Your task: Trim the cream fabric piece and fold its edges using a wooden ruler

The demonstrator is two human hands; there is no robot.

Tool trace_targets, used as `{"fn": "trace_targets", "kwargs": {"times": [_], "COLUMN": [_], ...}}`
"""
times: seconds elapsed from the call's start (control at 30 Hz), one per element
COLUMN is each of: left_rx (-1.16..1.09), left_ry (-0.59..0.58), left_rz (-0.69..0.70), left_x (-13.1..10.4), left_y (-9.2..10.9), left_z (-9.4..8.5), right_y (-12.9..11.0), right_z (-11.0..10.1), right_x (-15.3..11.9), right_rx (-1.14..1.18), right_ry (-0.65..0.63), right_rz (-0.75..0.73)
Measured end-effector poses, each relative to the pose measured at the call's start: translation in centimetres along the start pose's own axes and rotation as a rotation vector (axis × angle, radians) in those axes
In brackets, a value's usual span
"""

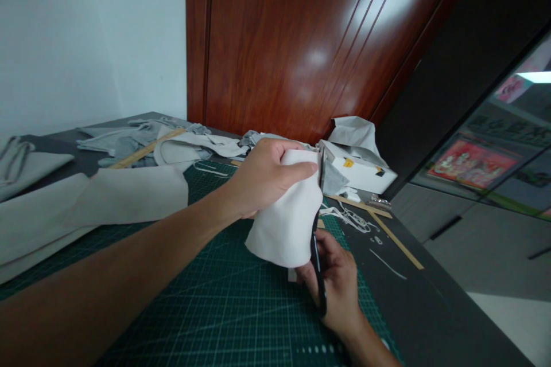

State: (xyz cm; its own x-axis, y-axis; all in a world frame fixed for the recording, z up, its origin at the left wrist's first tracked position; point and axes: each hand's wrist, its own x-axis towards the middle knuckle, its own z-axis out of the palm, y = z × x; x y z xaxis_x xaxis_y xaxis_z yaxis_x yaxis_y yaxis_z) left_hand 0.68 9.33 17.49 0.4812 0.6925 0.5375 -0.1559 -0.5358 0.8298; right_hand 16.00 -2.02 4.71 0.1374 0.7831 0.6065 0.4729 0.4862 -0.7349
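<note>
The left arm comes in from the lower left corner and reaches up across the green mat (206,309). Its hand, the left hand (273,175), is raised above the mat, and it pinches the upper part of the white cloth (286,223) between the thumb, which lies on top and points to the right, and the bent fingers. The cloth hangs down from this grip, over the mat. The right arm comes from the lower right, shorter in the view. The right hand (333,278) is lower than the left one, and its fingers are curled around the black handle of the scissors (318,275). The scissors stand nearly upright, with the blades pointing up along the right edge of the cloth. How wide the blades are open, I cannot tell.
</note>
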Motion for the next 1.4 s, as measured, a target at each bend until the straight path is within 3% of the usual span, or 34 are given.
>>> {"fn": "trace_targets", "kwargs": {"times": [1.4], "left_rx": [0.036], "left_ry": [-0.027], "left_rz": [-0.037], "left_x": [-0.19], "left_y": [0.38], "left_z": [-0.11], "right_y": [-0.01], "right_z": [-0.05], "right_x": [0.07], "right_rx": [0.047], "right_ry": [-0.030], "right_rz": [0.032]}}
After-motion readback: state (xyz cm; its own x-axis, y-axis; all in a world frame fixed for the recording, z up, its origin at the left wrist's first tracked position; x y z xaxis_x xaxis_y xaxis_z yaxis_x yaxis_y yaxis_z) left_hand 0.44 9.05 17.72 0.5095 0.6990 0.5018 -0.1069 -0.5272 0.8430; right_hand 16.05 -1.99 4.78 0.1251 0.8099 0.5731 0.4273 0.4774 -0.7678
